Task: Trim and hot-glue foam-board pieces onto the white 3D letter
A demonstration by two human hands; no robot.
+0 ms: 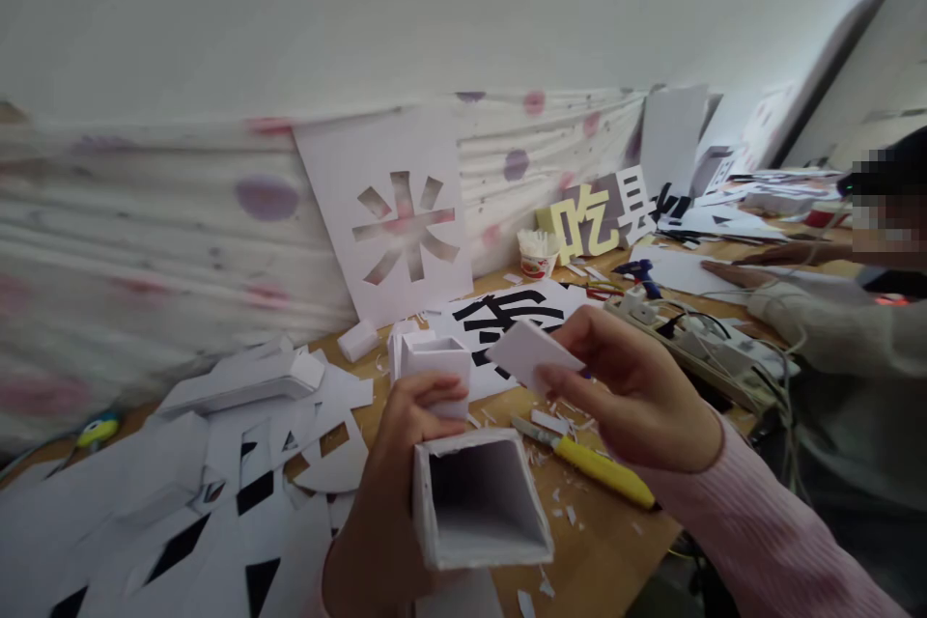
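My left hand [409, 444] is wrapped round a hollow white foam-board box [484, 550], its square open end facing me. Just beyond my fingers rises another open-topped white box section [449, 372]; whether it is joined to the nearer one I cannot tell. Between the thumb and fingers of my right hand [637, 386] is a small flat white board piece [528, 352], raised to the right of the box section and apart from it. Below that hand, a yellow utility knife [601, 468] lies on the wooden table [608, 560] with its blade out, among white scraps.
Cut white boards [181, 502] are heaped at left. A board with a cut-out character [406, 222] leans against the plastic-draped wall. Behind are a paper cup [538, 254], yellow letters [586, 222] and a blue glue gun [641, 275]. Cabled power strips [702, 357] separate me from a co-worker's arm [818, 314].
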